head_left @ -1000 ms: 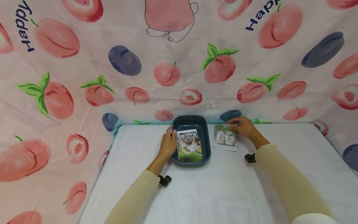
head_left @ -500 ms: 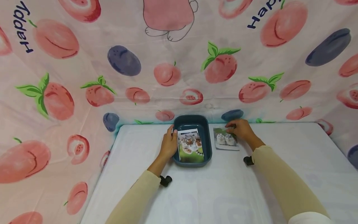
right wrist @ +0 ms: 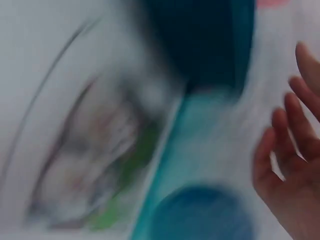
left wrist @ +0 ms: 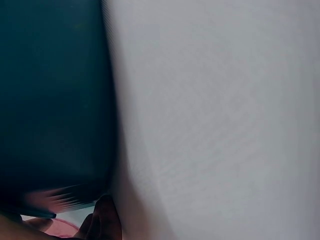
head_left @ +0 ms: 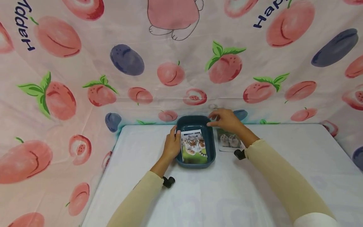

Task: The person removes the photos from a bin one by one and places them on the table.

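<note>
In the head view a dark blue plastic bin [head_left: 210, 148] sits near the table's back edge. Its left rim is gripped by my left hand [head_left: 171, 145], thumb over the rim. The left wrist view shows the bin's dark side wall [left wrist: 55, 100], with a few fingers at the bottom. Picture cards lie stacked inside the bin, a tiger cub card [head_left: 194, 151] on top. My right hand [head_left: 225, 120] hovers by the bin's far right corner, holding nothing, fingers loosely bent. Right of the bin lies a card with two small furry animals [head_left: 228, 142], partly covered by that hand.
A white-covered table [head_left: 204, 195] spreads toward me and out to both sides. Close behind the bin hangs a cloth printed with fruit [head_left: 170, 74], also along the left side. Each wrist carries a small black camera, such as the left one [head_left: 169, 182].
My right hand has let go of the animal card and moved left and up toward the bin's corner. The card stays on the table. My left hand keeps its hold on the bin.
</note>
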